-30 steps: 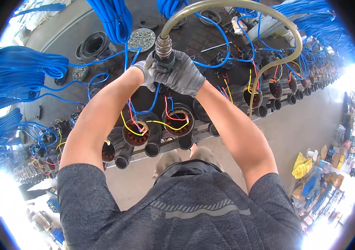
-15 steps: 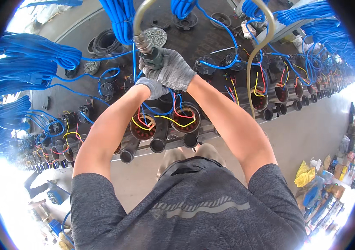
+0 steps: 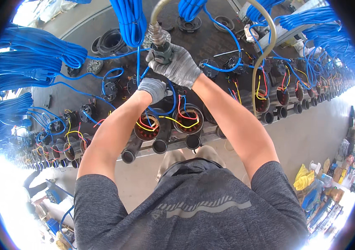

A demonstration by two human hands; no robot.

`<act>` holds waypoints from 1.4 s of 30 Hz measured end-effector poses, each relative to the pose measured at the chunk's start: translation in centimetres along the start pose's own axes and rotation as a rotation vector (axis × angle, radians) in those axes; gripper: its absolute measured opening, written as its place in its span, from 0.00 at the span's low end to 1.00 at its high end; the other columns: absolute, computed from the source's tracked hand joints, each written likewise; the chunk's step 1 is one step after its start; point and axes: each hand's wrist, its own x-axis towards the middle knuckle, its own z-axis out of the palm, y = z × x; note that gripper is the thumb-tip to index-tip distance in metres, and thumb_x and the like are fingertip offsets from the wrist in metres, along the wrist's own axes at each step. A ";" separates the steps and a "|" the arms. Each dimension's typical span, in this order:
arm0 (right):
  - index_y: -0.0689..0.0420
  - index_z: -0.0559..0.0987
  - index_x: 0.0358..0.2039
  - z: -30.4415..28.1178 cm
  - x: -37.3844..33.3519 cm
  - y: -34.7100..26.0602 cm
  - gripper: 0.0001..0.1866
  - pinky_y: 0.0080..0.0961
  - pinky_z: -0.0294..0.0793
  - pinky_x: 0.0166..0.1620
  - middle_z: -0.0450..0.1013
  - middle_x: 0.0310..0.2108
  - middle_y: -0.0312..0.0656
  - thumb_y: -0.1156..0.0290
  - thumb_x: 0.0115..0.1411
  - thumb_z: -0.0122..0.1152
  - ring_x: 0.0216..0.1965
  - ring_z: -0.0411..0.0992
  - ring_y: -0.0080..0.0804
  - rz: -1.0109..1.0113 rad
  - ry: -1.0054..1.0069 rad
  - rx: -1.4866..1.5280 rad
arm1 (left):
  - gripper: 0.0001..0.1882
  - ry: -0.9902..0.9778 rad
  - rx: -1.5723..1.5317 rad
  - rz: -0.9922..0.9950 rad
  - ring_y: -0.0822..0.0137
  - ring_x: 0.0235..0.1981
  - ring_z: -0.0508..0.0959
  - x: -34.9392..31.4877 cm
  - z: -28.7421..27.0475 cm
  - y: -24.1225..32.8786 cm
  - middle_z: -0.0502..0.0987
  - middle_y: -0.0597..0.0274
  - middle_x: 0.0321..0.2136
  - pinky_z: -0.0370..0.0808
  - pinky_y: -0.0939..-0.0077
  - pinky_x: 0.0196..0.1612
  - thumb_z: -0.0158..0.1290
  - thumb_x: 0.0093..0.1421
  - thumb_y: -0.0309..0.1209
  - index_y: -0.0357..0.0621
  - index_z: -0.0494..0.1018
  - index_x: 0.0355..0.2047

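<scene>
My right hand (image 3: pixel 181 68), in a grey knit glove, grips a dark green air screwdriver (image 3: pixel 161 53) from above. A metal coupling (image 3: pixel 156 33) joins the tool to a beige hose. Below and to the left, my gloved left hand (image 3: pixel 153 89) is closed, its fingers curled; what they hold is hidden under the glove. A blue cable (image 3: pixel 172 102) loops just beside it. Nearer to me sit two round open motor housings, the right one (image 3: pixel 188 118) and the left one (image 3: pixel 147 128), with red, blue and yellow wires sticking out.
Housings and black tubes (image 3: pixel 160 146) run in a row along the bench's near edge. Coiled blue cables (image 3: pixel 128 25) hang above the dark bench top (image 3: pixel 204 48). A dish of screws (image 3: pixel 95 66) and black rings (image 3: pixel 113 40) lie at the back left. The beige hose (image 3: pixel 272 35) arches down to the right.
My right hand and the air screwdriver have moved right, apart from my left hand, which they overlapped before. The left hand has shifted slightly right. The whole view has shifted a little.
</scene>
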 end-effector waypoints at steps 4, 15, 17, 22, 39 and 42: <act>0.57 0.79 0.46 -0.9 2.1 0.6 0.15 0.25 0.77 0.51 0.80 0.39 0.35 0.74 0.57 0.68 0.41 0.78 0.24 -0.047 -0.102 -0.136 | 0.32 -0.008 -0.187 -0.061 0.45 0.42 0.81 0.8 -1.9 3.5 0.82 0.44 0.38 0.74 0.52 0.51 0.38 0.70 0.54 0.40 0.82 0.35; 0.56 0.77 0.50 -3.4 -0.8 -0.3 0.21 0.25 0.78 0.52 0.80 0.42 0.35 0.73 0.55 0.70 0.43 0.79 0.25 0.030 -0.150 -0.298 | 0.20 -0.313 -0.245 0.243 0.45 0.43 0.81 -2.4 -6.6 4.6 0.82 0.44 0.36 0.74 0.55 0.47 0.56 0.64 0.47 0.43 0.81 0.42; 0.56 0.77 0.49 -3.9 -1.1 0.1 0.21 0.25 0.78 0.52 0.81 0.42 0.35 0.73 0.55 0.70 0.44 0.79 0.25 0.024 -0.135 -0.220 | 0.16 -0.208 -0.366 0.311 0.49 0.37 0.82 -4.9 -8.5 4.1 0.82 0.46 0.30 0.75 0.58 0.43 0.61 0.60 0.45 0.48 0.82 0.41; 0.57 0.80 0.43 -4.3 -0.6 1.9 0.11 0.26 0.78 0.48 0.79 0.38 0.36 0.77 0.59 0.66 0.41 0.76 0.25 -0.023 -0.009 0.064 | 0.24 -0.205 -0.401 0.171 0.50 0.36 0.80 -10.7 -14.1 -1.4 0.81 0.47 0.32 0.75 0.60 0.44 0.56 0.64 0.52 0.40 0.80 0.40; 0.56 0.81 0.42 -3.4 -2.2 -0.2 0.13 0.27 0.76 0.51 0.80 0.38 0.37 0.73 0.56 0.67 0.41 0.77 0.26 -0.020 -0.040 -0.198 | 0.30 0.092 -0.589 0.199 0.61 0.60 0.68 4.5 -6.3 -1.2 0.71 0.62 0.58 0.61 0.60 0.66 0.50 0.61 0.38 0.46 0.66 0.64; 0.55 0.81 0.43 -3.4 -2.5 -0.1 0.13 0.27 0.77 0.49 0.80 0.36 0.35 0.70 0.57 0.67 0.40 0.76 0.25 -0.054 -0.011 -0.204 | 0.34 0.029 -0.430 0.321 0.61 0.62 0.64 7.4 -5.0 -1.6 0.68 0.63 0.61 0.58 0.59 0.68 0.51 0.59 0.44 0.49 0.64 0.65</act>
